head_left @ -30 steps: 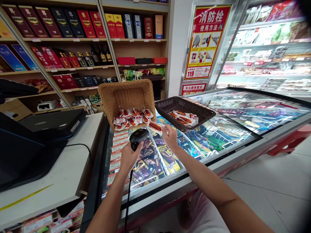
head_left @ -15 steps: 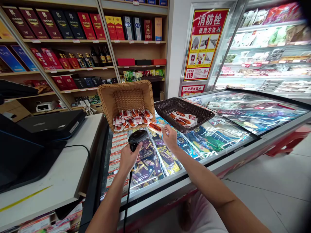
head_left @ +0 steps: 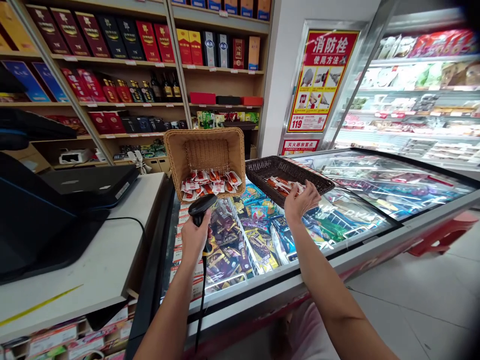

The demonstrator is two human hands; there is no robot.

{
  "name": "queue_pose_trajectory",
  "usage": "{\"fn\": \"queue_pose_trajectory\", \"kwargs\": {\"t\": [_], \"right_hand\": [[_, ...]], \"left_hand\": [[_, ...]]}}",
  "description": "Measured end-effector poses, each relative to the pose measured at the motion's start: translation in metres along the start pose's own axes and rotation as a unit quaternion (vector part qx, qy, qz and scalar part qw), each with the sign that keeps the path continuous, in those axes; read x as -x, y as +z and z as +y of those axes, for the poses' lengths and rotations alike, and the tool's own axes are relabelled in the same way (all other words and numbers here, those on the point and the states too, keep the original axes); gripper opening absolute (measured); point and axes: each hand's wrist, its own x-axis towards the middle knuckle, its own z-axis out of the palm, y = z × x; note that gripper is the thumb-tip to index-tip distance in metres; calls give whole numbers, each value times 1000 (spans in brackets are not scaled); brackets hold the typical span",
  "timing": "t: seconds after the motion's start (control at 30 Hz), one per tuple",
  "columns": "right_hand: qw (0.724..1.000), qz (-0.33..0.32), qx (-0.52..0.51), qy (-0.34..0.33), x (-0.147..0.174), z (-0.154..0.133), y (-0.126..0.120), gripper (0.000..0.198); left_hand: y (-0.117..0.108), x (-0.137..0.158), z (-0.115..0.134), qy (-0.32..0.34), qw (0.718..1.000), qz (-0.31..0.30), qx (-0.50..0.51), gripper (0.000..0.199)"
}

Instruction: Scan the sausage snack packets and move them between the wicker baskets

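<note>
My left hand (head_left: pixel 194 235) is wrapped round the handle of a black barcode scanner (head_left: pixel 202 204), held above the freezer's glass lid with its cord hanging down. My right hand (head_left: pixel 302 202) is over the near right side of a dark brown woven basket (head_left: pixel 258 172). Its fingers are closed on a wrapped sausage (head_left: pixel 299 187), partly hidden by the hand. More wrapped sausages (head_left: pixel 277 184) lie in this basket. To the left, a tan wicker basket (head_left: pixel 176 150), tilted toward me, holds several wrapped sausages (head_left: pixel 212 183) along its lower side.
Under both baskets is a chest freezer (head_left: pixel 352 245) with a glass lid and packaged ice creams inside. A white counter (head_left: pixel 93 255) with a black checkout machine (head_left: pixel 33 215) stands at left. Boxed bottles fill the back shelves (head_left: pixel 123 62). A red stool (head_left: pixel 444 235) is at right.
My right hand has carried a wrapped sausage from beside the tan basket rightward to the dark basket. My left hand with the scanner has shifted slightly left in view.
</note>
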Motion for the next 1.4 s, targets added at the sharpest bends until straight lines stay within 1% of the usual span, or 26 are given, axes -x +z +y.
{"fn": "queue_pose_trajectory", "kwargs": {"t": [0.03, 0.07, 0.1, 0.13, 0.17, 0.23, 0.27, 0.3, 0.37, 0.47, 0.53, 0.63, 0.77, 0.8, 0.87, 0.93, 1.0, 1.07, 1.13, 1.17, 1.23, 1.3, 1.4], "right_hand": [[999, -8, -9, -41, 7, -7, 3, 40], [996, -34, -20, -79, 15, -15, 8, 39], [989, -83, -34, -115, 25, -26, 14, 36], [978, -146, -45, -145, 36, -39, 22, 33], [961, -216, -53, -168, 46, -53, 33, 31], [918, -343, -51, -191, 66, -83, 58, 29], [900, -390, -39, -192, 75, -98, 73, 29], [887, -423, -20, -186, 82, -113, 88, 30], [873, -459, 28, -160, 94, -140, 118, 35], [868, -476, 98, -104, 105, -169, 152, 44], [866, -477, 123, -81, 109, -179, 165, 42], [868, -473, 123, -84, 110, -182, 172, 31], [879, -453, 94, -116, 104, -167, 162, 35], [885, -442, 67, -131, 101, -160, 157, 34], [897, -408, -17, -166, 94, -142, 141, 30], [901, -364, -125, -200, 86, -119, 117, 26], [891, -322, -211, -242, 78, -93, 85, 25], [878, -283, -259, -285, 71, -68, 51, 24], [878, -245, -271, -308, 68, -47, 22, 24], [883, -227, -271, -309, 68, -38, 11, 23], [892, -203, -272, -300, 68, -25, -1, 22], [897, -197, -280, -279, 70, -18, -3, 20], [902, -200, -294, -246, 71, -13, 3, 16]], "left_hand": [[-2, -2, -1, -13, 999, 25, 16, 55], [-4, -4, -2, -24, 998, 48, 33, 56], [-5, -6, -4, -32, 996, 67, 48, 57], [-7, -8, -5, -36, 994, 83, 62, 58], [-8, -9, -7, -39, 992, 95, 74, 59], [-9, -10, -8, -39, 989, 108, 90, 59], [-9, -9, -9, -39, 989, 109, 95, 58], [-8, -9, -9, -38, 989, 106, 101, 57], [-8, -8, -9, -39, 989, 95, 110, 55], [-6, -6, -8, -53, 988, 89, 115, 52], [-5, -5, -9, -59, 988, 89, 114, 51], [-5, -5, -11, -52, 989, 86, 111, 50], [-4, -5, -15, -45, 990, 76, 106, 51], [-4, -5, -15, -44, 991, 73, 105, 51], [-3, -6, -16, -35, 992, 71, 94, 52], [-2, -7, -17, -24, 994, 70, 76, 52], [0, -7, -16, -19, 996, 59, 63, 53], [2, -5, -13, -22, 997, 42, 63, 54], [4, -3, -10, -27, 997, 26, 68, 54], [5, -1, -8, -27, 997, 19, 70, 54], [7, 1, -6, -23, 997, 1, 69, 55], [9, 2, -6, -17, 998, -16, 60, 56], [11, 3, -7, -19, 998, -30, 51, 58]]}}
